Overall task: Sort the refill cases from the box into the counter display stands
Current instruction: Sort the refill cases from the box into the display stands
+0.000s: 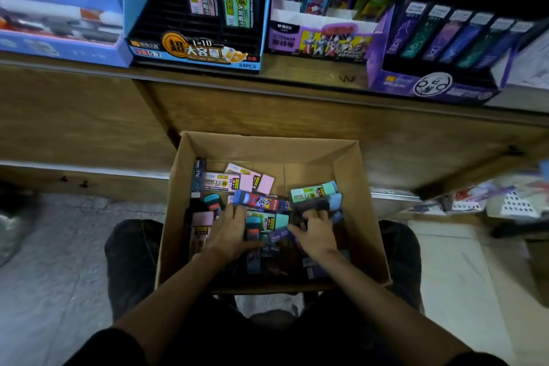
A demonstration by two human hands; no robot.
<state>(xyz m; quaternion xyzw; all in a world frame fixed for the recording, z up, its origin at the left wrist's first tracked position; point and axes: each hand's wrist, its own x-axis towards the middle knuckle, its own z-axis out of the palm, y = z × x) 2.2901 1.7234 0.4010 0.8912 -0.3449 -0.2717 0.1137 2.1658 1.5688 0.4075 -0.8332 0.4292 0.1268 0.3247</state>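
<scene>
My left hand (230,232) lies palm down on the heap of refill cases (261,202) in the cardboard box (267,142). Its fingers (234,211) are bent over the left part of the heap and the thumb reaches toward a dark case with a teal cap (253,227); whether they grip anything I cannot tell. My right hand (316,235) is near it in the same box, fingers bent down among some dark cases at the right of the heap, thumb lying against a purple case (280,235). I cannot tell if that hand has closed on one either.

The box stands on the pale floor (59,246) between my knees, close to the wooden front below the worktop (297,74). The cases in it lie jumbled: pink cases (237,180) toward the far left, a mint case (312,192) toward the far right, a blue printed case (258,200) between them.

Up on the worktop a blue stand (193,52) holds pink and mint cases upright at its back. Just beside it a purple stand (320,41) with a cartoon front holds blue, purple and yellow-green cases. Further right a darker purple stand (430,88) carries a row of dark, violet and green cases. At the far left sits a pale blue tray (59,50), its contents blurred
</scene>
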